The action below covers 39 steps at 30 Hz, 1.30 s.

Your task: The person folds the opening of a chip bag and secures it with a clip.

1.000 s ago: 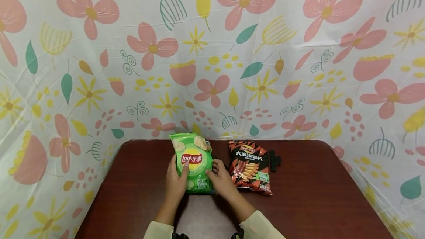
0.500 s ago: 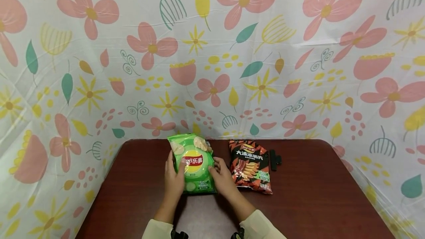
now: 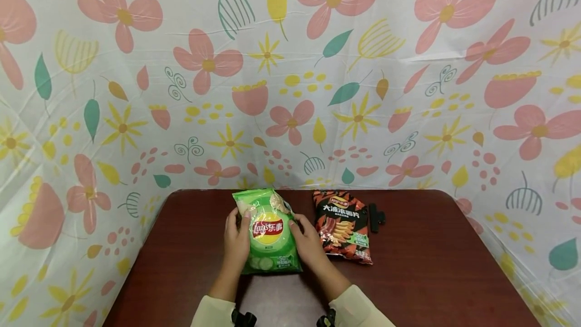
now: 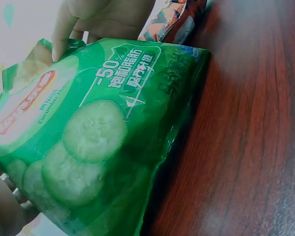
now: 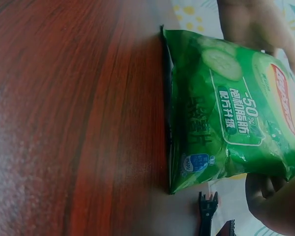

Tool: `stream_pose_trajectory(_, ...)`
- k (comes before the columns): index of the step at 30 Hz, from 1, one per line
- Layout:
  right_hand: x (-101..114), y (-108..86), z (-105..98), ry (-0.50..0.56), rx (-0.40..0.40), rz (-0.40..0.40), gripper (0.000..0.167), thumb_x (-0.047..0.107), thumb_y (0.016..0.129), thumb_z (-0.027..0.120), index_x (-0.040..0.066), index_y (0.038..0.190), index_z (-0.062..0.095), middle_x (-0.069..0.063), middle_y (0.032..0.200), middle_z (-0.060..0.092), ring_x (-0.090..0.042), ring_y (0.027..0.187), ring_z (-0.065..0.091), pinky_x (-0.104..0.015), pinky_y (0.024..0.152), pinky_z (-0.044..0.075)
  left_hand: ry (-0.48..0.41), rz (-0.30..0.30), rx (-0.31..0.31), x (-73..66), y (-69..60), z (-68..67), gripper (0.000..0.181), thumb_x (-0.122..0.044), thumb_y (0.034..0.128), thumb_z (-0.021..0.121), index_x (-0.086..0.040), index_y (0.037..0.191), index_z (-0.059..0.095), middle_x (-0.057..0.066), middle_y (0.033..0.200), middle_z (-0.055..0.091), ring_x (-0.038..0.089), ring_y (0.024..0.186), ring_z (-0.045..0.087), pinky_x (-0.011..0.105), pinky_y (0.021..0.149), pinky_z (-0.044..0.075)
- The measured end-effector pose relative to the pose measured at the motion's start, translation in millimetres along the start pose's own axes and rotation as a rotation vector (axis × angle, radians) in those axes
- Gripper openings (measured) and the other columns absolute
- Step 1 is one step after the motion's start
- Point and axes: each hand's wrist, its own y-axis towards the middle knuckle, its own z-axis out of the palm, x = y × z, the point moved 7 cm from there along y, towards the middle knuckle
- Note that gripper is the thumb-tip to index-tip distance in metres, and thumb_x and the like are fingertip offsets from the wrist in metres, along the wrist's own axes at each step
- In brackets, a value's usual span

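A green bag of Lay's cucumber potato chips (image 3: 270,249) is held between both hands over the middle of the table, its printed front facing me. My left hand (image 3: 237,238) grips its left side, thumb on the front near the edge. On the opposite side my right hand (image 3: 310,241) grips the edge with the thumb in front. Fingers behind the bag are mostly hidden. Creases run along the bag's upper right, and its state there is unclear. The left wrist view shows the bag's bottom seam (image 4: 160,164) close to the tabletop; whether it touches cannot be told.
A black and red bag of Lay's wavy chips (image 3: 341,227) lies flat just right of my right hand. Beside it is a black clip (image 3: 376,218). The dark red wooden table (image 3: 422,276) ends at a flower-printed curtain (image 3: 290,85).
The green bag has come slightly toward me, with both hands still on it. My left thumb has slid off the logo to the bag's left edge, and my right hand has shifted up its side.
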Motion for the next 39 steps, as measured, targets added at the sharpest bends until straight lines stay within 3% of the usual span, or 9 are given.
stream_pose_trajectory(6,2.8,-1.5,-2.3,0.02,-0.013,-0.011,0.033,0.044,0.106,0.048,0.022,0.126,0.064,-0.011,0.106,0.071,-0.015,0.077,0.063,-0.034,0.073,0.051,-0.034,-0.019,0.048,3.3,-1.9,4.9,0.058,-0.047,0.1063,0.046,-0.016,0.154,0.034,0.015,0.149,0.049,0.031,0.138,0.048,0.052,0.111,0.041)
stream_pose_trajectory(10,3.4,-1.3,-1.9,0.044,-0.009,-0.019,0.031,0.04,0.107,0.048,0.019,0.123,0.065,-0.011,0.099,0.07,-0.015,0.07,0.06,-0.032,0.068,0.051,-0.042,-0.004,0.038,3.1,-1.5,5.7,0.057,-0.047,0.1056,0.048,-0.019,0.153,0.035,0.014,0.132,0.058,0.023,0.113,0.059,0.037,0.096,0.051)
stream_pose_trajectory(14,14.2,-4.9,-3.7,0.053,0.018,-0.012,0.03,0.032,0.109,0.046,0.013,0.125,0.064,-0.013,0.099,0.07,-0.017,0.071,0.061,-0.031,0.066,0.051,-0.04,-0.005,0.029,3.7,0.1,6.3,0.053,-0.042,0.1067,0.048,-0.018,0.153,0.037,0.014,0.121,0.06,0.017,0.098,0.059,0.028,0.084,0.051)
stream_pose_trajectory(19,38.3,-15.4,-9.1,0.078,0.039,-0.014,0.027,0.022,0.109,0.045,0.009,0.123,0.065,-0.015,0.098,0.071,-0.021,0.074,0.065,-0.034,0.068,0.054,-0.046,-0.016,0.02,1.6,0.2,6.9,0.053,-0.039,0.1069,0.049,-0.016,0.153,0.038,0.014,0.125,0.059,0.019,0.101,0.058,0.03,0.086,0.051)
stream_pose_trajectory(27,36.8,-16.6,-8.2,0.125,0.038,-0.031,0.024,0.019,0.109,0.046,0.008,0.118,0.065,-0.018,0.094,0.068,-0.022,0.07,0.062,-0.033,0.064,0.053,-0.103,0.036,-0.005,-7.7,2.8,1.1,0.055,-0.036,0.1063,0.052,-0.017,0.155,0.034,0.011,0.136,0.053,0.022,0.117,0.055,0.023,0.091,0.047)
stream_pose_trajectory(33,38.7,-17.2,-8.0,0.136,0.04,-0.052,0.022,0.017,0.109,0.046,0.005,0.114,0.065,-0.02,0.089,0.065,-0.02,0.066,0.058,-0.03,0.062,0.05,-0.089,0.113,-0.105,-26.5,4.2,-9.4,0.051,-0.024,0.1061,0.054,-0.013,0.153,0.036,0.018,0.143,0.046,0.03,0.125,0.049,0.034,0.1,0.041)
stream_pose_trajectory(39,33.3,-15.4,-7.9,0.142,0.027,-0.05,0.022,0.017,0.109,0.047,0.005,0.112,0.064,-0.021,0.087,0.064,-0.019,0.065,0.058,-0.03,0.061,0.05,-0.103,0.268,-0.2,-60.7,-0.7,-18.6,0.044,-0.009,0.1034,0.056,0.0,0.145,0.043,0.028,0.136,0.045,0.042,0.124,0.047,0.053,0.101,0.039)
